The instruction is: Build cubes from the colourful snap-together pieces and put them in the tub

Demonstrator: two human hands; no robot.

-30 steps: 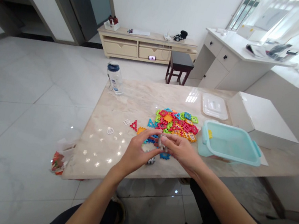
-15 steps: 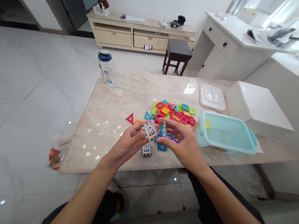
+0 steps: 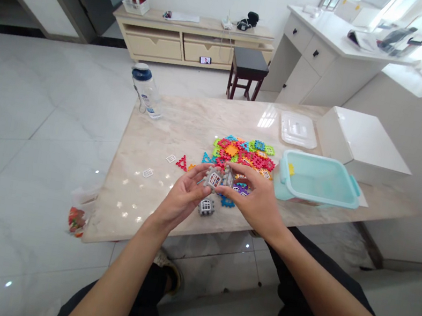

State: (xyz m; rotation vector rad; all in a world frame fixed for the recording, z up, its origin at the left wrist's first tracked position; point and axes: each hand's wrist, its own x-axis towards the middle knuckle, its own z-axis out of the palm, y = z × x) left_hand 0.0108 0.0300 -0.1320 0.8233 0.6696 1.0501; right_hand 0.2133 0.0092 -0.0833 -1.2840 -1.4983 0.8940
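Your left hand (image 3: 183, 196) pinches a grey, toothed plastic square with white window (image 3: 214, 180); your right hand (image 3: 262, 202) pinches a second grey plastic piece (image 3: 228, 176), close beside it. I would align the teeth before pressing. Another grey window square (image 3: 206, 207) lies below on the pale, glossy worktop (image 3: 197, 120), before the multicoloured plastic pile (image 3: 231, 150).

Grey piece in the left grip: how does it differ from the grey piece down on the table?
The held grey piece is raised in the left grip; the lower grey piece rests on the table, untouched by either hand. Reddish brown shows through the held grey piece's window openings, while those of the lower grey piece look dark. Both are grey with toothed edges and a white lattice window.
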